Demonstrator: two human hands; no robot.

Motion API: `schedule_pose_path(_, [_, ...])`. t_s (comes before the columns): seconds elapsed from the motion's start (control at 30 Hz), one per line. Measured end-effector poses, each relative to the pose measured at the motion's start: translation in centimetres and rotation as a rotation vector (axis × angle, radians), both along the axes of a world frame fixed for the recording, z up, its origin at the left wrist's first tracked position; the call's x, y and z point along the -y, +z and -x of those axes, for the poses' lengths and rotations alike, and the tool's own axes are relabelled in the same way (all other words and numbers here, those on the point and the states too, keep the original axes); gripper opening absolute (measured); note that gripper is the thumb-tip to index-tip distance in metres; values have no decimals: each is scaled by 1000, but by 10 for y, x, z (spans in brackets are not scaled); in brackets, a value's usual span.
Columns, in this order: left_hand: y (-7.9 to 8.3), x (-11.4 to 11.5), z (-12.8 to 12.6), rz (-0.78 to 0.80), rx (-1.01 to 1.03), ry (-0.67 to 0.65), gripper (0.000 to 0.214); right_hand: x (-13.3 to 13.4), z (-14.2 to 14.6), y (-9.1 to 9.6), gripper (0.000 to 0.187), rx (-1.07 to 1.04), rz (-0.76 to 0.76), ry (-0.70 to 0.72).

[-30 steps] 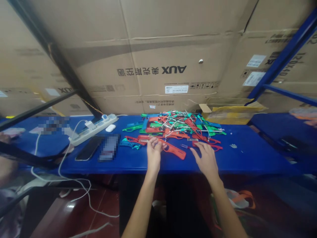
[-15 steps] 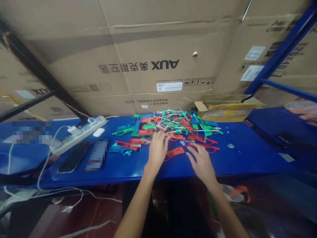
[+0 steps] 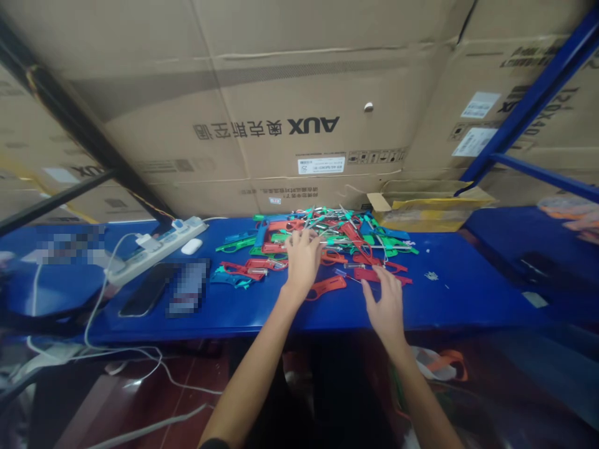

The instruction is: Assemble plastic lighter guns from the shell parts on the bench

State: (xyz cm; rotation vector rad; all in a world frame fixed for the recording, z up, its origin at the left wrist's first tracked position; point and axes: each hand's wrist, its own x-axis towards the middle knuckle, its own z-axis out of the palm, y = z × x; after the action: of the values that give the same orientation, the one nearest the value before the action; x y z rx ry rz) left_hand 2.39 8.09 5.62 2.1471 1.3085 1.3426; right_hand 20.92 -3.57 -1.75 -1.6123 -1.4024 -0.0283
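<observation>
A heap of red, green, blue and teal plastic casings (image 3: 353, 240), with finger loops and thin metal rods, lies before me on the table (image 3: 262, 315). They look like long-nosed lighter parts. My left hand (image 3: 303, 260) reaches over the heap's near edge, fingers spread and nothing plainly held; its fingertips touch or hover among the parts. Close to the red casing (image 3: 381, 275) at the right front is my right hand (image 3: 386, 302), thumb and fingers apart. By its thumb lies a thin metal-shafted piece with a blue-purple end (image 3: 341, 272). An orange casing (image 3: 327, 287) lies between my hands.
A power strip (image 3: 163, 244), a white earbud case (image 3: 191, 246) and two phones (image 3: 150, 288) are on the left. An opened cardboard box (image 3: 428, 215) stands behind the heap at right. Large cartons (image 3: 262, 81) wall the back; blue posts (image 3: 538, 100) and cables frame the sides.
My left hand has moved forward, farther over the heap. My right hand has shifted slightly right toward the red casing, away from the blue-purple-ended piece. The view has turned slightly.
</observation>
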Motion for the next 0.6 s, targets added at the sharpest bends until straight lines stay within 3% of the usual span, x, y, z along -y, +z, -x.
schedule_pose_path(0.17, [28,27,32,44,240,5,16,4,5,12,40,-195,-43,40])
schedule_pose_path(0.27, [32,48,41,130,435,-32,26,6,18,28,42,-332,7,185])
schedule_pose_path(0.37, [25,68,42,292,678,-115,29,3,39,44,41,-421,112,447])
schedule_pose_path(0.47, [13,84,39,360,763,-129,30,-6,60,51,43,-459,221,706])
schedule_pose_path(0.6, [-3,95,33,376,797,-87,31,-16,80,46,45,-501,259,808])
